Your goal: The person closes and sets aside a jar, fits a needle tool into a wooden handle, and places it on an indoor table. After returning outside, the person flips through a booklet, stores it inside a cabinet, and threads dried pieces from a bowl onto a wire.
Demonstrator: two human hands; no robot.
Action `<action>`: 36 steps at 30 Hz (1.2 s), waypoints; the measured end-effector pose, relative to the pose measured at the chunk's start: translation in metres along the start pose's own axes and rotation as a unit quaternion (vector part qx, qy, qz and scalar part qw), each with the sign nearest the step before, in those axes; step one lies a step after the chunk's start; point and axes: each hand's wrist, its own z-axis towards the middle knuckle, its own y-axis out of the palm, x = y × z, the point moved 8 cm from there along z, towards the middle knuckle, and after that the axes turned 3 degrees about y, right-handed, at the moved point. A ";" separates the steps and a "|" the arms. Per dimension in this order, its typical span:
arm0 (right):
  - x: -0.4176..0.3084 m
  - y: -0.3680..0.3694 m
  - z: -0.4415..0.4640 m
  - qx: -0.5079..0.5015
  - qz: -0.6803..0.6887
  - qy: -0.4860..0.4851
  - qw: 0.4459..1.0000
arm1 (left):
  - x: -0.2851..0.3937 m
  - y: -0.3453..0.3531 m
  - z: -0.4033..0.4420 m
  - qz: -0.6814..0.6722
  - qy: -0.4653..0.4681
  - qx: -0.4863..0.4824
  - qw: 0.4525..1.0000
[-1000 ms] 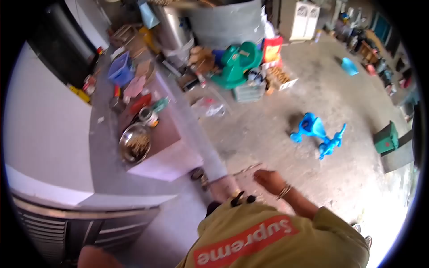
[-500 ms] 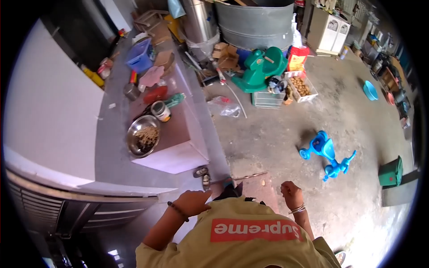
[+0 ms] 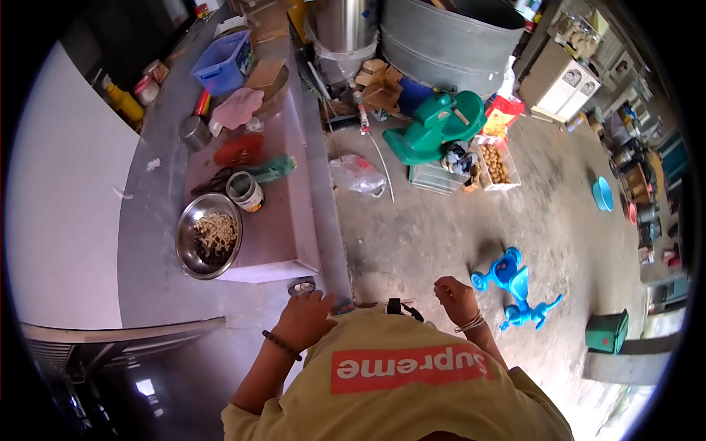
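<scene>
My left hand (image 3: 306, 320), with a dark beaded bracelet at the wrist, hangs beside my shirt near the low pink-sided table. It holds nothing, and its fingers are loosely bent and apart. My right hand (image 3: 456, 300), with pale bangles at the wrist, is in the air over the concrete floor, its fingers curled in with nothing visible in them. On the table stands a metal bowl (image 3: 185, 248) holding pale and dark bits. Touching or close beside it is an open can (image 3: 251, 200) with a label. A red bag (image 3: 239, 149) and a green plastic bag (image 3: 272, 170) lie behind.
A blue toy tricycle (image 3: 519, 285) stands on the floor at right. Further off are a green rocking toy (image 3: 423, 140), a crate of round brown items (image 3: 494, 163) and a large grey tub (image 3: 448, 55). A clear plastic bag (image 3: 358, 175) lies on the floor.
My view has shifted, and the table and bowl appear larger and further left. Both hands are slightly further left in view. The right hand's fingers have loosened a little.
</scene>
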 end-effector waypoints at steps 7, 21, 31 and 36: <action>0.026 -0.018 0.119 -0.100 -0.036 -0.052 0.993 | -0.012 0.004 0.072 -0.054 -0.082 0.068 0.993; 0.150 -0.032 0.332 -0.250 0.006 -0.097 0.963 | 0.016 0.067 0.280 -0.270 -0.095 0.148 0.947; 0.065 0.053 0.424 -0.318 -0.033 -0.141 0.937 | -0.067 0.024 0.308 -0.195 -0.173 0.184 0.948; -0.004 0.110 0.473 -0.349 -0.093 -0.276 0.891 | -0.119 -0.006 0.289 -0.209 -0.255 0.220 0.918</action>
